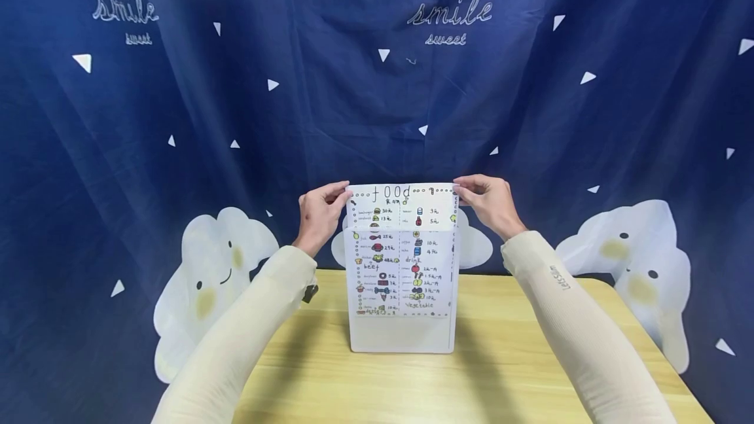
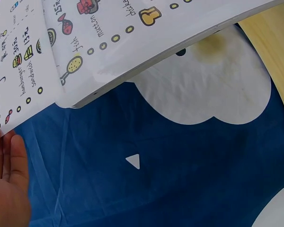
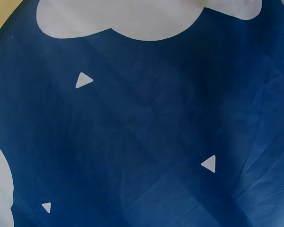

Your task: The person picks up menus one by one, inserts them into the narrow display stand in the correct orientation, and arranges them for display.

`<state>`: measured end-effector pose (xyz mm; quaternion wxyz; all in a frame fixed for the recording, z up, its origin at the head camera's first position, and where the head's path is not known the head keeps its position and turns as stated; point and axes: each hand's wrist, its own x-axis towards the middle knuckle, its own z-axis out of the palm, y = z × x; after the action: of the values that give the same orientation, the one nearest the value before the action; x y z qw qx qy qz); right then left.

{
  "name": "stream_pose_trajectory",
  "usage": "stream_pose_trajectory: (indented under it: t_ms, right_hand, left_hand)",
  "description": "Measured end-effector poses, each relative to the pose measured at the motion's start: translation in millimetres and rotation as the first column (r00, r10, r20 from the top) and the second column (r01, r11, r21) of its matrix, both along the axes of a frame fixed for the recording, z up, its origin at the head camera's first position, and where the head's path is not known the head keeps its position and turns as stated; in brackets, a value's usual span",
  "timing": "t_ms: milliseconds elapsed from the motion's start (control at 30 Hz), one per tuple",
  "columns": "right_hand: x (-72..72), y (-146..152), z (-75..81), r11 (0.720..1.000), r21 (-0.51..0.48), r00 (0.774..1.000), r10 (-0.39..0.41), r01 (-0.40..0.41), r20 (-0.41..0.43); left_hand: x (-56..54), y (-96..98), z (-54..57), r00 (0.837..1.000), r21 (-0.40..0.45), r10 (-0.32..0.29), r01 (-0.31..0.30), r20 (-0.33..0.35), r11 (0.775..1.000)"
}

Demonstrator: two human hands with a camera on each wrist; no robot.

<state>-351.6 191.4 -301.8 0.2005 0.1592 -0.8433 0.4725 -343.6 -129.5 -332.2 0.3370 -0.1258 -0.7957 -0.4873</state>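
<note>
A paper menu (image 1: pixel 360 199) headed "food", with small coloured drawings and prices, stands upright in the middle of the head view. Its lower part sits inside a white display stand (image 1: pixel 402 335) with a see-through front, and its top sticks out above the stand's upper edge. My left hand (image 1: pixel 318 216) pinches the menu's top left corner between thumb and fingers. At the top right corner, my right hand (image 1: pixel 490 203) pinches it likewise. The left wrist view shows the left hand (image 2: pixel 12 184) at the paper's corner. Neither hand nor menu appears in the right wrist view.
The stand rests on a light wooden table (image 1: pixel 306 371). Behind hangs a dark blue curtain (image 1: pixel 353 97) printed with white clouds, triangles and "smile sweet". A small black object (image 1: pixel 309 292) shows beside the left wrist.
</note>
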Motion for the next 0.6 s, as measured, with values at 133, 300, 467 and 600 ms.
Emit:
stream_pose_trajectory:
  t_ms: [133,300,467,600]
  right_hand:
    - [0.3,0.5,-1.9,1.0,0.002,1.0,0.007,-0.007,0.01]
    - [1.3,1.7,-3.9,1.0,0.011,1.0,0.015,-0.015,0.012]
    - [2.6,2.3,-6.1,1.0,0.025,0.999,0.011,-0.012,0.03]
    - [3.0,2.4,-8.2,0.999,0.03,0.999,0.011,-0.012,0.046]
  left_hand:
    - [0.4,-0.4,-2.6,1.0,-0.01,-0.002,0.002,0.006,1.0]
    - [0.7,-0.7,-5.2,1.0,-0.019,-0.01,0.01,0.009,1.0]
    - [0.2,-0.9,-8.1,1.0,-0.017,-0.016,0.017,0.025,1.0]
    - [0.7,-0.9,-10.8,0.999,-0.015,-0.019,0.019,0.046,1.0]
